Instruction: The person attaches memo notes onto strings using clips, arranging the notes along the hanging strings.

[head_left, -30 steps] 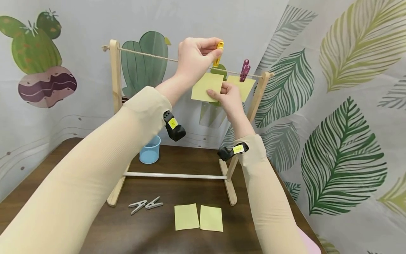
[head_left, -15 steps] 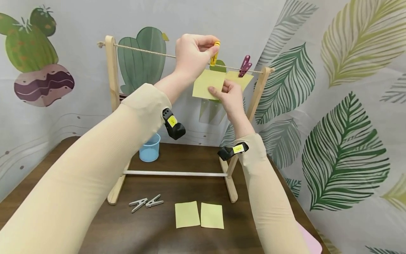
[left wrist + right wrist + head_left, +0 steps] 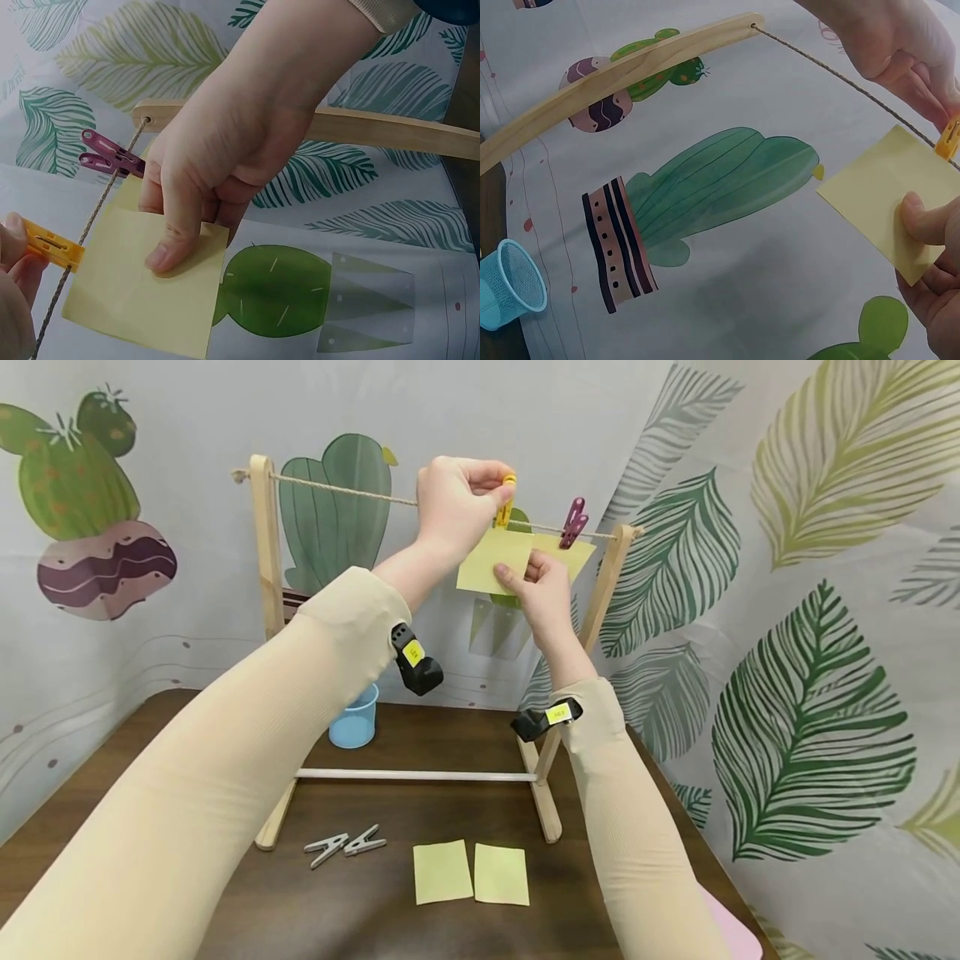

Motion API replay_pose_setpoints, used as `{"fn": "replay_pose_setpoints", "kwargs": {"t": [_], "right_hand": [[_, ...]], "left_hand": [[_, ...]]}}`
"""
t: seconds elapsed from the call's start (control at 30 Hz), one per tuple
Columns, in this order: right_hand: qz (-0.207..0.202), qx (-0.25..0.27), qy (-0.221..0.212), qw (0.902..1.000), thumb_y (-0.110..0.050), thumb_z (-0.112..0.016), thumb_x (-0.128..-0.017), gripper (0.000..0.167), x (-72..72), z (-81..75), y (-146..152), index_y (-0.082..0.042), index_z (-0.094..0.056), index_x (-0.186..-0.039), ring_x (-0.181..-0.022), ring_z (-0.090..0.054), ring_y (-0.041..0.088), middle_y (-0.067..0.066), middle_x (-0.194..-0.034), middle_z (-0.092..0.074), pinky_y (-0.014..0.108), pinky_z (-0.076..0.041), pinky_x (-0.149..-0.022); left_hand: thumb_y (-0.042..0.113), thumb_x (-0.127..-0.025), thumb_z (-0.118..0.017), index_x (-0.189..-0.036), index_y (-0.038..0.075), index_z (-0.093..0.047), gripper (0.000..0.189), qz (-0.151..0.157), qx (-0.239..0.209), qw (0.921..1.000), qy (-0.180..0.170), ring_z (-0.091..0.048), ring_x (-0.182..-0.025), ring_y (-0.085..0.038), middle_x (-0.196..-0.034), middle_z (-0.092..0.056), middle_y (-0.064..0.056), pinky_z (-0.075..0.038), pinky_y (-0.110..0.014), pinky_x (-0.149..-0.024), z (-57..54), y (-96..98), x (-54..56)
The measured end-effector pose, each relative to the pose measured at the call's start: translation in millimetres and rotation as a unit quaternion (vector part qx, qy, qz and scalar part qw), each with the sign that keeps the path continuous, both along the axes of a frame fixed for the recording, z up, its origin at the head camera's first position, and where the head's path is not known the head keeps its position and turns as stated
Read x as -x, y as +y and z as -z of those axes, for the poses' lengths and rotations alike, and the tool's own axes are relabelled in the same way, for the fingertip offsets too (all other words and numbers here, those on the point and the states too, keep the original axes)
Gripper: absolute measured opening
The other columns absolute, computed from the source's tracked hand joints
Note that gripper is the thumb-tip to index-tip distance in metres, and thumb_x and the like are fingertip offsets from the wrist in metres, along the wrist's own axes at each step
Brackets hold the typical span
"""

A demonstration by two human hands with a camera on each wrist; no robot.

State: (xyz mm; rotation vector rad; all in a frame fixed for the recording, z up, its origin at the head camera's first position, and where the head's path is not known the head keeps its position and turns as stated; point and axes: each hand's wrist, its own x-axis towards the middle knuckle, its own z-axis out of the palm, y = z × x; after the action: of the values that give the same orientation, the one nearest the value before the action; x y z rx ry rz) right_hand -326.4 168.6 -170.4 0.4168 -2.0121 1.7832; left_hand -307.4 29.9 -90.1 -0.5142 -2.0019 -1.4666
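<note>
My left hand [image 3: 461,510] pinches a yellow clothespin [image 3: 505,503] between thumb and fingers, upright over the twine line [image 3: 345,490]. In the left wrist view the tip of the clothespin [image 3: 52,244] crosses the twine and meets the upper edge of the sticky note. Just below the line, my right hand [image 3: 546,597] holds this yellow sticky note [image 3: 487,560] by its right side, thumb in front and fingers behind. To the right, a purple clothespin [image 3: 573,523] fastens another yellow note [image 3: 576,557] to the line, partly hidden behind my right hand.
The line runs between two posts of a wooden frame [image 3: 262,543], joined low down by a white bar [image 3: 420,775]. On the brown table [image 3: 300,918] lie two yellow notes [image 3: 441,872] and two grey clothespins [image 3: 327,847]. A blue mesh cup [image 3: 354,720] stands behind the bar.
My left hand has lowered the yellow clothespin from above the line onto it, at the note's top edge. The right hand keeps its hold on the note, nearly still.
</note>
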Motion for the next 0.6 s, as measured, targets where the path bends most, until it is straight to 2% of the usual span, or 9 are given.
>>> {"fn": "replay_pose_setpoints", "kwargs": {"t": [0.27,0.47,0.6], "right_hand": [[0.005,0.004,0.0,1.0,-0.006,-0.07,-0.089,0.035,0.2,-1.8,-0.6,0.009,-0.062,-0.12,-0.079,-0.068,0.004,0.025,-0.114,-0.068,0.021,-0.056,-0.077],[0.006,-0.016,-0.003,0.9998,-0.006,-0.068,-0.091,0.036,0.1,-0.7,1.1,0.009,-0.06,-0.122,-0.08,-0.067,0.003,0.027,-0.117,-0.066,0.021,-0.056,-0.078],[0.01,-0.038,0.003,0.9992,-0.006,-0.068,-0.091,0.037,-1.1,0.1,2.1,0.009,-0.06,-0.124,-0.08,-0.066,0.001,0.027,-0.118,-0.066,0.021,-0.056,-0.077]], "left_hand": [[0.019,-0.089,-0.073,-0.104,0.013,-0.078,0.018,-0.014,0.02,0.9996,-0.011,-0.072,-0.09,-0.006,-0.1,-0.076,-0.001,-0.05,-0.015,-0.077,1.5,-0.2,-1.3],[0.019,-0.088,-0.073,-0.105,0.013,-0.078,0.019,-0.011,0.005,0.9995,-0.028,-0.072,-0.09,-0.006,-0.101,-0.076,-0.001,-0.05,-0.015,-0.075,1.2,-0.6,-1.9],[0.019,-0.088,-0.073,-0.105,0.013,-0.078,0.019,-0.012,-0.004,0.9996,-0.025,-0.072,-0.089,-0.006,-0.1,-0.076,-0.001,-0.05,-0.015,-0.075,0.6,-0.9,-2.3]]}}
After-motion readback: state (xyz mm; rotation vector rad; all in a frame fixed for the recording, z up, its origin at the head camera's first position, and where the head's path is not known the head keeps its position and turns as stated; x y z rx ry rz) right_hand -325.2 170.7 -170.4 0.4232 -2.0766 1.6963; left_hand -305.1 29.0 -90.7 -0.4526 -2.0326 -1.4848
